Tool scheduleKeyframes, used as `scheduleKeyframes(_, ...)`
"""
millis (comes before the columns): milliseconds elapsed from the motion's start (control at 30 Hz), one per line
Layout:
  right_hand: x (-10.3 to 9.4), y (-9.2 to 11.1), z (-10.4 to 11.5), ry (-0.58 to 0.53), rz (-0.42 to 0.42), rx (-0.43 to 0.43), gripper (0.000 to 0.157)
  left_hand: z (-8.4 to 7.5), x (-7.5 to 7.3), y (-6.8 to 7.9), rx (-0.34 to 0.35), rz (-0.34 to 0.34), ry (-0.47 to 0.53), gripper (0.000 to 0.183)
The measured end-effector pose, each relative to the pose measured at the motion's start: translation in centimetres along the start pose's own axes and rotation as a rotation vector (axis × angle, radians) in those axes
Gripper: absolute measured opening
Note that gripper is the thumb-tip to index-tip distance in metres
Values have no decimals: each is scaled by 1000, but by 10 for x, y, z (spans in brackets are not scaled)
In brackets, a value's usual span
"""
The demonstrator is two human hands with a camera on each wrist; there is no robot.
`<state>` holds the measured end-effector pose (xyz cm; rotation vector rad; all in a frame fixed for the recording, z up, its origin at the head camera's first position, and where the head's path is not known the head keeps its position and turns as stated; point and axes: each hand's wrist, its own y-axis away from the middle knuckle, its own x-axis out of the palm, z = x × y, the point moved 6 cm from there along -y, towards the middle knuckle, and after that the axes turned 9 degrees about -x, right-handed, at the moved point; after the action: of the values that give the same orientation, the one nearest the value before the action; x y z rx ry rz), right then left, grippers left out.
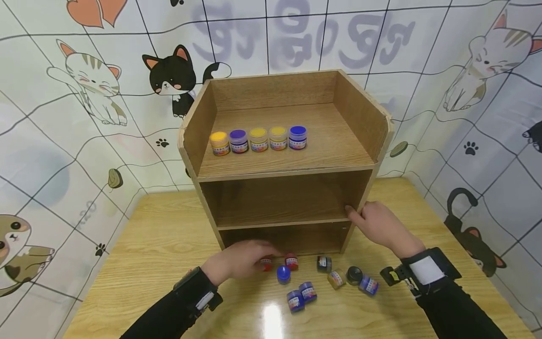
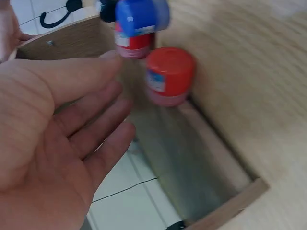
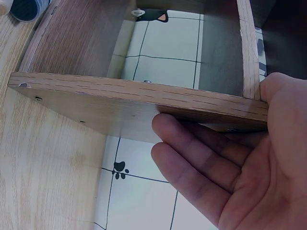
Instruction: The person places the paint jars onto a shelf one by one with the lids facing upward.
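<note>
Left hand hides part of a red jar; print on the jar labels is too small to read.
Most fingers of the right hand are out of the head camera's sight at the wooden shelf; the right wrist view crops that hand. A blue jar blurs in the left wrist view; black sleeves run off the head view's bottom edge.

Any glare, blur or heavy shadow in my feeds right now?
Head view: bright white glare on the table at the frame's bottom; left wrist view: lower red-lidded jar and blue-lidded jar blurred, labels unreadable; right wrist view: wooden shelf grain fairly sharp, its upper-right compartment in dark shadow.
</note>
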<state>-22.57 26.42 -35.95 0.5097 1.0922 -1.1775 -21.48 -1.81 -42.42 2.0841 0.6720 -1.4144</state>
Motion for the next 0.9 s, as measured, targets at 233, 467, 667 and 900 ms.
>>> scheduleKeyframes(233, -2, 0, 1, 6, -3, -3, 52, 10, 15, 0, 0, -60, -128, 45)
scheduleKeyframes(467, -1, 0, 0, 6, -4, -8, 50, 13, 23, -1, 17, -87, -109, 34)
scheduleKeyframes(667, 0, 1, 0, 1, -5, -6, 51, 20, 32, -4, -9, -46, -19, 34)
scheduleKeyframes(900, 0, 0, 0, 11, -6, -5, 50, 25, 40, -6, -59, 9, 74, 32)
